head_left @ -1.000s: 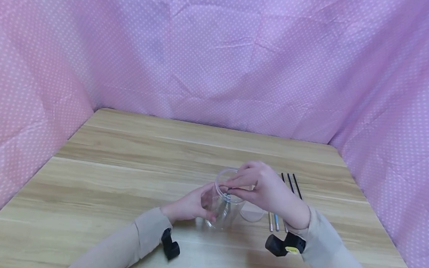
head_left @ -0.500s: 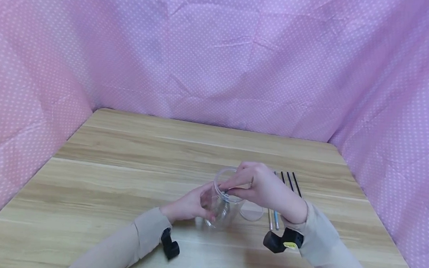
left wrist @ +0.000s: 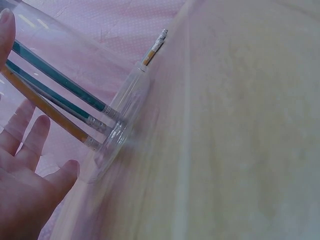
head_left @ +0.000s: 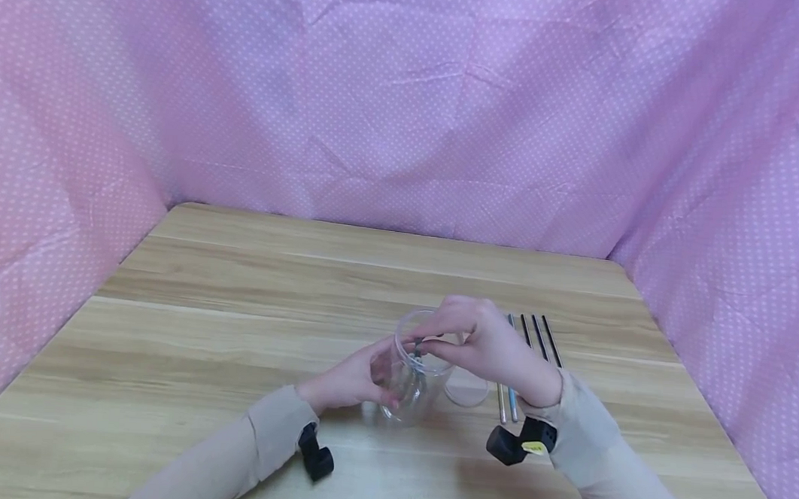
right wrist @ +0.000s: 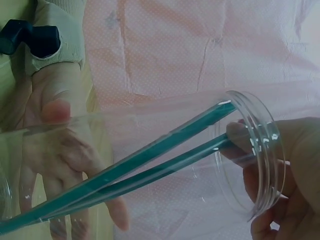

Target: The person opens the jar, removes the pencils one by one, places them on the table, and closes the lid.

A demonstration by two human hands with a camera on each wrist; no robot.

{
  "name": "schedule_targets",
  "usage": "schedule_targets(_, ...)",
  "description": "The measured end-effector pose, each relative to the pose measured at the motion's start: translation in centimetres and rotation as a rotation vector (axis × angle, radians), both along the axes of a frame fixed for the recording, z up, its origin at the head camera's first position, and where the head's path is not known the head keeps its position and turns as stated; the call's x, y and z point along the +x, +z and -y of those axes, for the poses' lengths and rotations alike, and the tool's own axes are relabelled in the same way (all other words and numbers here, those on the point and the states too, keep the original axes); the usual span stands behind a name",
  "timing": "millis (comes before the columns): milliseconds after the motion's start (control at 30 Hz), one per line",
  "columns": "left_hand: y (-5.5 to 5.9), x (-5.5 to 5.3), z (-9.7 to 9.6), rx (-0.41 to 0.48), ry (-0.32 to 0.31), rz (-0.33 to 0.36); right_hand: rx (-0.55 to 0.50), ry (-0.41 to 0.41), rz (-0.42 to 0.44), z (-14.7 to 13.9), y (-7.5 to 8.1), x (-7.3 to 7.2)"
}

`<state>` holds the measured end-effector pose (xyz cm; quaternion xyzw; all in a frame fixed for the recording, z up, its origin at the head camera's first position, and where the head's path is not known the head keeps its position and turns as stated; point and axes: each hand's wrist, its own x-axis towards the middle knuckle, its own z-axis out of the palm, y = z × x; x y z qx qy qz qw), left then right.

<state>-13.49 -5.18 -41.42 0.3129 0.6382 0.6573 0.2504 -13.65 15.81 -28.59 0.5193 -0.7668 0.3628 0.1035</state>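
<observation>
A clear plastic jar point(head_left: 405, 397) stands on the table, its open mouth upward in the head view. My left hand point(head_left: 348, 379) grips its side, thumb toward me and fingers behind. My right hand point(head_left: 485, 352) is at the mouth, fingertips inside the rim. They pinch the upper end of a teal pencil point(right wrist: 175, 165); a second teal pencil point(right wrist: 155, 147) leans against the jar wall near the rim. In the left wrist view, teal pencils and a yellow-orange pencil point(left wrist: 50, 110) rest with their eraser ends at the jar's bottom.
A clear round lid point(head_left: 467, 390) lies just right of the jar. Several more pencils point(head_left: 537, 336) lie side by side on the wooden table point(head_left: 269, 288), partly under my right forearm. Pink dotted cloth point(head_left: 379, 128) hangs around the table's back and sides.
My right hand has shifted slightly left and away from me at the jar's mouth, showing more of the pencils on the table. My left hand keeps its grip on the jar.
</observation>
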Motion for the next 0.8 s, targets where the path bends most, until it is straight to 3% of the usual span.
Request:
schedule_targets(400, 0.01, 0.03, -0.17, 0.008, -0.014, -0.007, -0.249, -0.051, 0.02, -0.14, -0.59, 0.09)
schedule_targets(533, -0.08, -0.04, -0.13, 0.025, -0.024, -0.011, -0.33, -0.089, 0.092, 0.0, -0.56, 0.28)
schedule_targets(800, -0.08, -0.06, -0.14, 0.011, -0.015, 0.007, -0.415, -0.054, 0.175, 0.32, -0.45, 0.39)
